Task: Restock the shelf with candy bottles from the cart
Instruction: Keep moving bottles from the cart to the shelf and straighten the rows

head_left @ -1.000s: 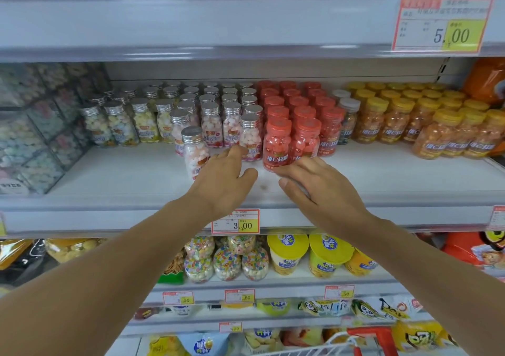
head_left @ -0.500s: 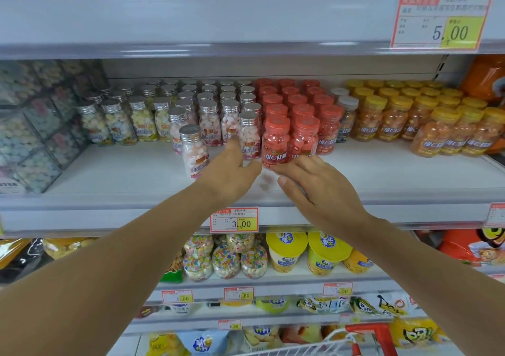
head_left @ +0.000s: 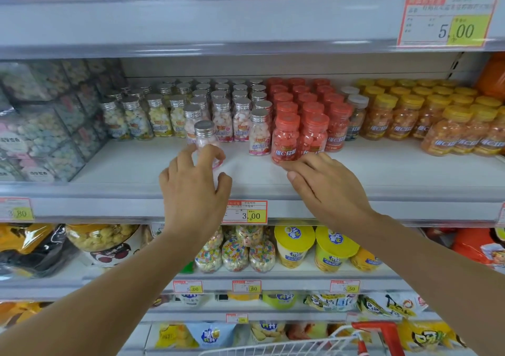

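Note:
On the middle shelf (head_left: 136, 175) stand rows of silver-capped candy bottles (head_left: 240, 118), red-capped bottles (head_left: 314, 134) and yellow-capped orange bottles (head_left: 451, 131). My left hand (head_left: 194, 183) grips the lower part of one silver-capped bottle of pink candy (head_left: 204, 135), which stands alone in front of its rows and looks slightly tilted. My right hand (head_left: 325, 183) lies flat on the shelf, its straight fingertips touching the base of the front red-capped bottle (head_left: 285, 137). Of the cart (head_left: 379, 336), only a white wire rim and red handle show at the bottom edge.
Clear boxes of pastel candy (head_left: 41, 126) fill the shelf's left end. The upper shelf's edge (head_left: 191, 22) hangs close above the bottle caps. A 3.00 price tag (head_left: 246, 212) sits on the shelf lip between my wrists. The lower shelves hold candy jars and yellow tubs (head_left: 293, 246).
My left hand has moved left from beside the red bottle to the lone silver-capped bottle and taken hold of it. My right hand has stayed at the red bottle's base.

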